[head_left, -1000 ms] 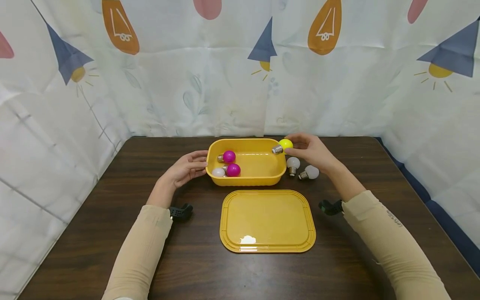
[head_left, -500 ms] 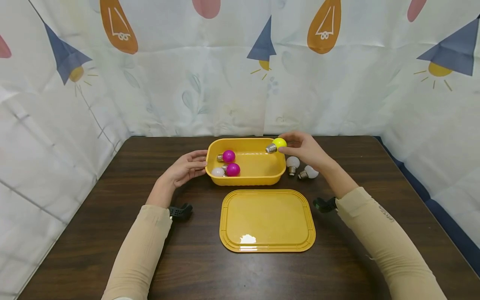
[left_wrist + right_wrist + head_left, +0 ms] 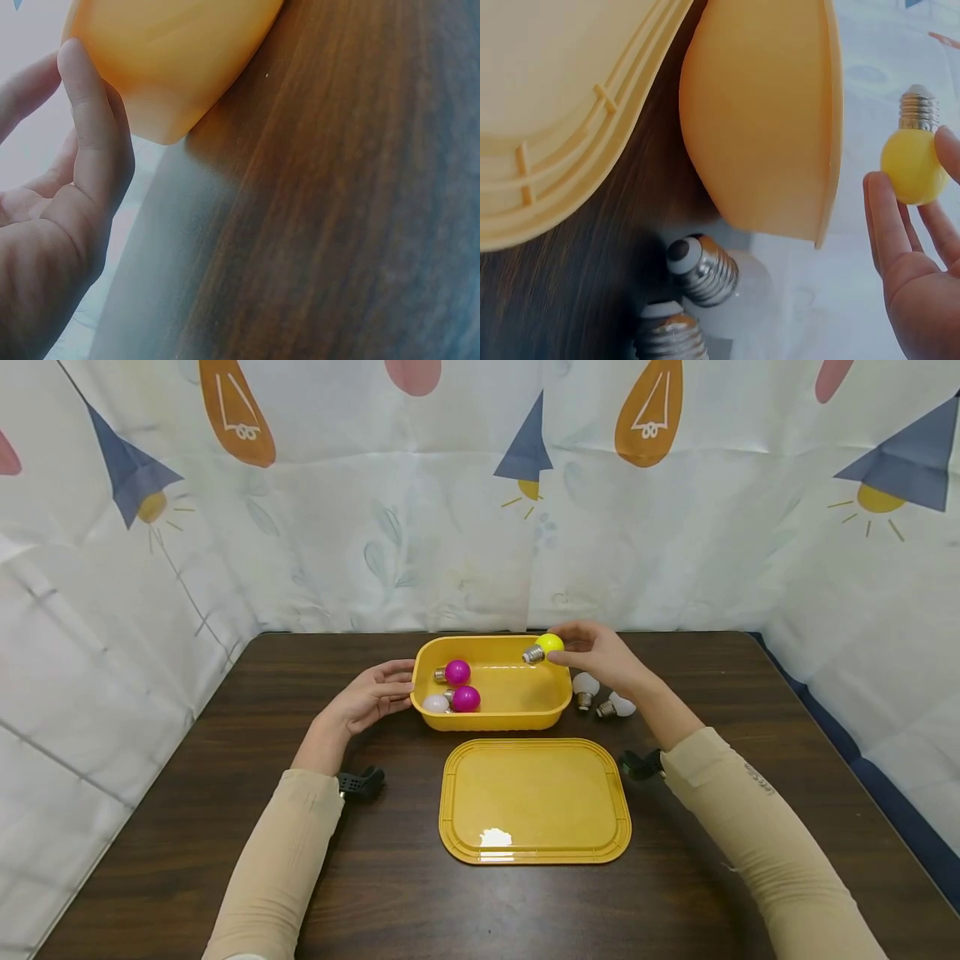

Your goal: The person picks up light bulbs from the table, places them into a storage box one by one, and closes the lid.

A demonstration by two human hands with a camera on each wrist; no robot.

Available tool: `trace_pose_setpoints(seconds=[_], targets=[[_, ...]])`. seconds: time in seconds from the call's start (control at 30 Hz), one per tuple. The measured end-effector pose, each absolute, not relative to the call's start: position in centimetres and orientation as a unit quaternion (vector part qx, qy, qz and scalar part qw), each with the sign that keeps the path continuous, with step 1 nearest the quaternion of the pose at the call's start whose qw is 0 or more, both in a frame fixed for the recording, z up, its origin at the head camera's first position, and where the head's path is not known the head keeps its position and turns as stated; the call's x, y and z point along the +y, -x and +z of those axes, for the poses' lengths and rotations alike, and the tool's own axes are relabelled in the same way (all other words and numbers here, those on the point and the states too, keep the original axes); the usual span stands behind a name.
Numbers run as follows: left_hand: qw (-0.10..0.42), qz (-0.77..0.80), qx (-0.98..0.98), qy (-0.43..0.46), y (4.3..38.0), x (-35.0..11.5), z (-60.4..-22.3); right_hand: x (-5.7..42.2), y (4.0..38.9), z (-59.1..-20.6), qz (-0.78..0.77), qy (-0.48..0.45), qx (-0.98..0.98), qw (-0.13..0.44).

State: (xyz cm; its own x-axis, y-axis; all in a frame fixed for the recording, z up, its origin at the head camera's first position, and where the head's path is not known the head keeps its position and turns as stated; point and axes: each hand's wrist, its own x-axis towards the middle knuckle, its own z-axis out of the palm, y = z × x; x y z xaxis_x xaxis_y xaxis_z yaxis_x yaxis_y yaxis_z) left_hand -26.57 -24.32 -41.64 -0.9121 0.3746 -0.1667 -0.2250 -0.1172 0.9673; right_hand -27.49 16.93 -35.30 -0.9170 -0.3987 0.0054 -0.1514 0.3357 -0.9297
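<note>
A yellow light bulb [image 3: 551, 644] with a silver screw base is pinched between the thumb and fingers of my right hand [image 3: 606, 658], over the right end of a yellow plastic box [image 3: 517, 723]. In the right wrist view the bulb [image 3: 913, 166] has its base pointing up, above the level of the box rim. My left hand [image 3: 375, 695] touches the box's left end with extended fingers, and the left wrist view has them at the outer wall [image 3: 176, 52]. Inside the box lie two magenta bulbs [image 3: 458, 672] and a white bulb [image 3: 436, 703].
Two white bulbs [image 3: 586, 687] lie on the dark wooden table [image 3: 390, 877] just right of the box. In front of the box, a yellow lid [image 3: 536, 802] lies flat. A patterned white curtain [image 3: 450, 543] hangs behind the table.
My right hand has moved left with the yellow bulb, from the box's right rim to over its inside. The left hand and the box have stayed put.
</note>
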Motion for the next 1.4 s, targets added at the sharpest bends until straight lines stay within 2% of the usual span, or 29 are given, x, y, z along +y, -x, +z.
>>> trace_pose_setpoints(seconds=[0.37, 0.63, 0.87, 1.4], targets=[[0.204, 0.748, 0.630, -0.053, 26.5, -24.2, -41.5, 15.3, 28.2, -35.3, -0.569, 0.174, 0.795, 0.120], [0.205, 0.746, 0.631, -0.054, 26.6, -24.2, -41.5, 13.9, 26.7, -33.4, -0.571, 0.179, 0.791, 0.129], [0.205, 0.747, 0.630, -0.056, 26.6, -24.2, -41.6, 13.5, 28.6, -35.8, -0.580, 0.192, 0.783, 0.117], [0.203, 0.742, 0.636, -0.055, 26.6, -24.4, -41.7, 12.0, 29.1, -36.9, -0.585, 0.187, 0.778, 0.132]])
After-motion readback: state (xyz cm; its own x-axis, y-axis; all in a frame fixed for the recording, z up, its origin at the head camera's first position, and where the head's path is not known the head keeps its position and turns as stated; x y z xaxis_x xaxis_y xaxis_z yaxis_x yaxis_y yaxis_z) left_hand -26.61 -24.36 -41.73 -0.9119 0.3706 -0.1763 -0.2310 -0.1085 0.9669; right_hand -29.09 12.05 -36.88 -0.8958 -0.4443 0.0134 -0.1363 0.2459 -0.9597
